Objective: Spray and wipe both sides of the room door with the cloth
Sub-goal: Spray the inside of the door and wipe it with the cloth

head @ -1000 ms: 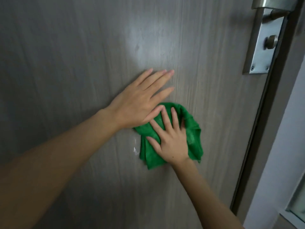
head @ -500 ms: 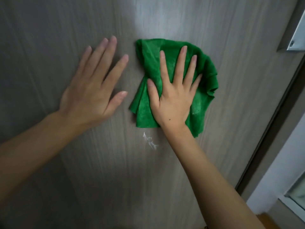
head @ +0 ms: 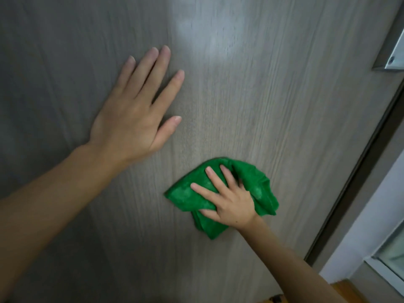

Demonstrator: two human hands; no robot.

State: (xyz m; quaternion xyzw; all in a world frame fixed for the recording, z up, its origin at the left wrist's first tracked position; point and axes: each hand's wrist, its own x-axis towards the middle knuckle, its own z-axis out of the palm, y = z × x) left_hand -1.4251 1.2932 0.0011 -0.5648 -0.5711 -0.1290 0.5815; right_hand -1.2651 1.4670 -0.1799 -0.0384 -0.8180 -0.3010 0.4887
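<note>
A grey wood-grain door (head: pixel 251 101) fills the view. My left hand (head: pixel 135 114) lies flat on it at the upper left, fingers straight and spread, holding nothing. Lower and to the right, my right hand (head: pixel 227 200) presses a crumpled green cloth (head: pixel 260 186) against the door, with its fingers straight on top of the cloth. The cloth bunches out to the right of and below the hand. No spray bottle is in view.
The bottom corner of the metal lock plate (head: pixel 393 57) shows at the top right. The door's dark edge (head: pixel 358 165) runs diagonally down the right side, with a white wall (head: pixel 371 226) and a window frame (head: pixel 391 265) beyond it.
My right hand has slid the cloth down the door and a little to the right, over the white spray mark, which no longer shows. My left hand stays flat on the door.
</note>
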